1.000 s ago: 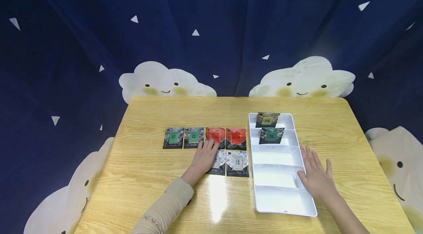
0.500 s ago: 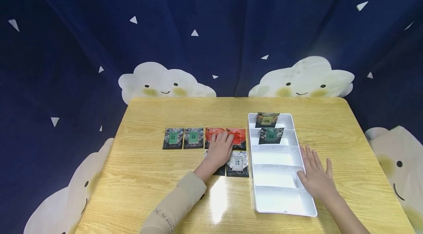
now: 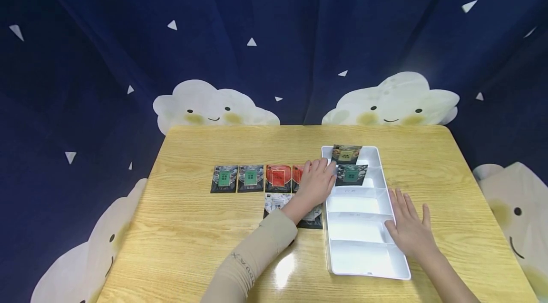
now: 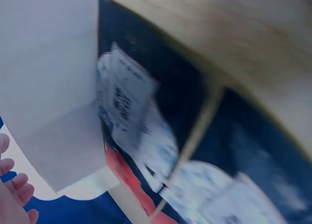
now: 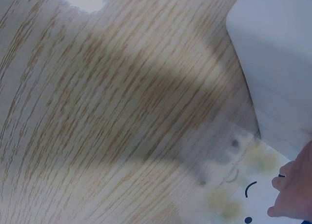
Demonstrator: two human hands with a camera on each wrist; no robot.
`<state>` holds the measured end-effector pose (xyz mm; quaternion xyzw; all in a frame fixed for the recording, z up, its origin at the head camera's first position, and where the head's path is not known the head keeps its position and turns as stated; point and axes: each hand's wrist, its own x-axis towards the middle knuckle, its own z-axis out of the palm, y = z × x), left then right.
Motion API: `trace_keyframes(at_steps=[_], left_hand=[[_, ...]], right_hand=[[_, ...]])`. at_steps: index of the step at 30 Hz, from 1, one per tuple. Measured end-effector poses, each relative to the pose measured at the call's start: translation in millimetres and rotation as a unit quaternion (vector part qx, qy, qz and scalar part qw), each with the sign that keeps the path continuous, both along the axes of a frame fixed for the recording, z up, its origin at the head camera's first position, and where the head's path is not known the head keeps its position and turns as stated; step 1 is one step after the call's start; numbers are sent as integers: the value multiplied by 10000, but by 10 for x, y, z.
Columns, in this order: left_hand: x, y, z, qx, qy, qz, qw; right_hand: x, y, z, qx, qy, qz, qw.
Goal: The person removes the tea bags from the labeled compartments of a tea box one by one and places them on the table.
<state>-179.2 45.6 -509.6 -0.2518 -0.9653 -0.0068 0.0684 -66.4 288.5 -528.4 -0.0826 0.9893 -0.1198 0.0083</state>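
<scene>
My left hand (image 3: 317,183) reaches over the right red sachet (image 3: 296,180), its fingertips at the left rim of the white divided tray (image 3: 368,261). In the left wrist view its fingers (image 4: 19,190) are loosely bent beside the tray wall, nothing visible between them. Under the forearm lie two white-and-black sachets, a left (image 3: 274,202) and a partly covered right one (image 3: 314,219). The left red sachet (image 3: 278,178) lies uncovered. With fingers spread, my right hand (image 3: 410,227) rests against the tray's right side; part of it shows in the right wrist view (image 5: 295,192).
Two sachets with green labels (image 3: 224,178) lie farther left on the wooden table (image 3: 188,236). Inside the tray, a yellow-labelled sachet (image 3: 346,155) leans in the farthest compartment and a dark green-labelled one (image 3: 352,175) in the second. A dark blue curtain (image 3: 299,46) hangs behind.
My left hand has moved right, from the left red and white sachets across the right red one to the tray's left rim. The right hand stays put.
</scene>
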Motion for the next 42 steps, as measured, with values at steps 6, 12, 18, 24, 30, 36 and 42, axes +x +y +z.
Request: trace_keyframes(at_steps=[6, 12, 18, 24, 30, 36, 42], left_hand=[[-132, 213, 51, -151, 31, -116, 9998], [-248, 351, 70, -423, 99, -280, 9987], [-302, 441, 83, -753, 97, -495, 9959], [-324, 512, 71, -986, 12, -547, 9936], [-334, 567, 75, -1124, -319, -527, 9918], [-331, 595, 56, -1252, -521, -535, 9893], [-320, 605, 24, -1266, -535, -584, 9888]], right_hand=[[-7, -4, 16, -31, -7, 27, 10000], [-9, -3, 34, -56, -56, 28, 10000], [-15, -8, 34, -70, -35, 28, 10000], [-15, -9, 30, -64, -1, 33, 10000], [-1, -1, 26, -79, -10, 7, 10000], [1, -1, 13, -63, -57, -8, 10000], [4, -8, 6, -63, -64, -8, 10000]])
